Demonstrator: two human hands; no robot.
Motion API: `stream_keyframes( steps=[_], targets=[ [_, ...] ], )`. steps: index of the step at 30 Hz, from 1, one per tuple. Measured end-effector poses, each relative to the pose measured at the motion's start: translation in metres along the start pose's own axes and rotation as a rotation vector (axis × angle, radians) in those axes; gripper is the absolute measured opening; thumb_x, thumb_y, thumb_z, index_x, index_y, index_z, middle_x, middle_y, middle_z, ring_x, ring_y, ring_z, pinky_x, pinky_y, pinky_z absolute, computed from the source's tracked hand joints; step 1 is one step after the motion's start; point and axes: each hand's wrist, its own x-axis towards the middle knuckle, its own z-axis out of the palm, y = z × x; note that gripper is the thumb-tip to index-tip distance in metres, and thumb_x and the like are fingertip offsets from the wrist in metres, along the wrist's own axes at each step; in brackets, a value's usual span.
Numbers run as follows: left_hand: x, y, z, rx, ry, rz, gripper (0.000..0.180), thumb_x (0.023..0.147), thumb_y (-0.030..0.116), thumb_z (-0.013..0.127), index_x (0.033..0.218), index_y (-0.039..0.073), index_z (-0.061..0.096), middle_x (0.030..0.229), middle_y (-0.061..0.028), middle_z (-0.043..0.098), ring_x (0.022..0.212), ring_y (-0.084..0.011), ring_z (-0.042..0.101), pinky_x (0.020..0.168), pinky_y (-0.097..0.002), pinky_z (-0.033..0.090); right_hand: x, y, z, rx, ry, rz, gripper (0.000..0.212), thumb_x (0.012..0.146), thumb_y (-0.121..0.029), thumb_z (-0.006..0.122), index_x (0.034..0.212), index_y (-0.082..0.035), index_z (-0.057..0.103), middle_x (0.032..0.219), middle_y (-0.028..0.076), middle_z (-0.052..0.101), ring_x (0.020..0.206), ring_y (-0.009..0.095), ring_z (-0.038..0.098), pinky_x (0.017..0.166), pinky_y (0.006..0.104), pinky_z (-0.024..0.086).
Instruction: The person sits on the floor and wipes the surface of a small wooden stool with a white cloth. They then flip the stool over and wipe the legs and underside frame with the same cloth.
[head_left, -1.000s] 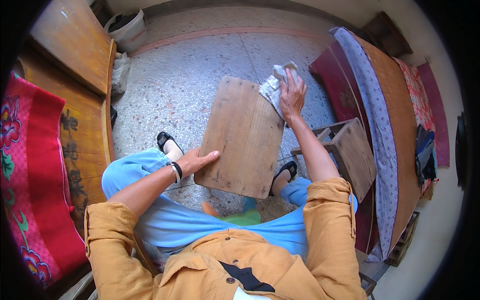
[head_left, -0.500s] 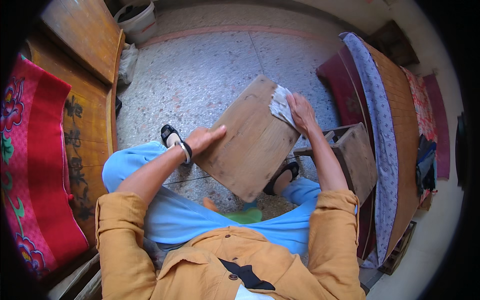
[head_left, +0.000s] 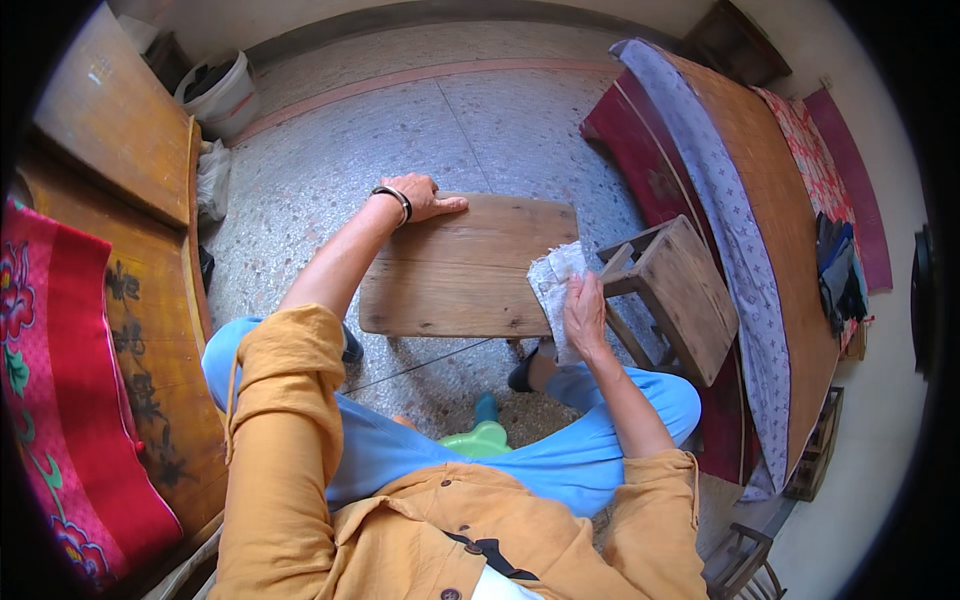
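In front of me, between my knees, is a small wooden stool [head_left: 455, 270] with a worn rectangular top; parts of its legs show under the near edge. My left hand [head_left: 418, 197] grips the top's far left corner, thumb lying over the surface and fingers at the far edge. A crumpled whitish rag [head_left: 556, 285] is bunched in my right hand [head_left: 584, 310]. It lies against the right edge of the stool top and hangs down past it. The fingers of my right hand are closed round the cloth.
Another wooden stool [head_left: 690, 295] lies tipped at the right, against a bed [head_left: 760, 200] with a patterned cloth edge. A wooden cabinet [head_left: 160, 330] with a red floral cloth [head_left: 70, 400] stands left. A white bucket [head_left: 222, 98] is far left. Below me is something green plastic [head_left: 475, 440].
The stool top has turned from slanted to nearly level across my view. My left hand has shifted from its left edge to the far left corner; the rag has moved down along the right side.
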Motion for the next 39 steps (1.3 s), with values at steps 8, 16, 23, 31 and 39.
stream_keyframes(
  steps=[8,16,23,31,39],
  targets=[
    [-0.022,0.041,0.074,0.157,0.565,0.139,0.069,0.089,0.056,0.039,0.145,0.016,0.033,0.145,-0.0207,0.032,0.139,-0.0362,0.022,0.111,-0.0597,0.007,0.085,0.008,0.025,0.002,0.059,-0.071,0.033,0.096,-0.026,0.041,0.093,0.003,0.056,0.097,0.030,0.056,0.090,0.045,0.054,0.080,0.0503,0.043],
    [-0.027,0.042,0.067,0.126,0.528,0.118,0.068,0.089,0.056,0.041,0.144,0.018,0.034,0.147,-0.0186,0.031,0.140,-0.0342,0.020,0.112,-0.0567,0.007,0.103,0.004,0.028,0.082,0.020,-0.118,0.032,0.095,-0.029,0.045,0.104,0.001,0.051,0.101,0.031,0.055,0.095,0.046,0.053,0.083,0.0495,0.043],
    [-0.028,0.043,0.071,0.123,0.557,0.119,0.067,0.089,0.056,0.043,0.143,0.017,0.036,0.146,-0.0181,0.034,0.140,-0.0339,0.022,0.112,-0.0567,0.007,-0.012,0.016,-0.011,0.130,-0.047,-0.098,0.028,0.097,-0.026,0.043,0.100,0.001,0.048,0.094,0.028,0.053,0.092,0.047,0.051,0.077,0.0494,0.041],
    [-0.025,0.047,0.069,0.135,0.569,0.134,0.067,0.088,0.055,0.044,0.143,0.017,0.036,0.145,-0.0187,0.034,0.139,-0.0345,0.024,0.111,-0.0581,0.009,0.129,0.012,0.033,0.037,0.017,-0.041,0.038,0.096,-0.033,0.041,0.091,0.003,0.054,0.091,0.030,0.059,0.088,0.047,0.056,0.075,0.0521,0.043],
    [-0.024,0.039,0.070,0.115,0.580,0.117,0.068,0.088,0.055,0.044,0.144,0.018,0.036,0.145,-0.0185,0.034,0.140,-0.0346,0.022,0.112,-0.0575,0.008,0.093,0.002,0.021,0.052,-0.055,-0.053,0.036,0.097,-0.032,0.042,0.094,0.002,0.051,0.095,0.030,0.056,0.092,0.046,0.053,0.079,0.0510,0.041]
  ],
)
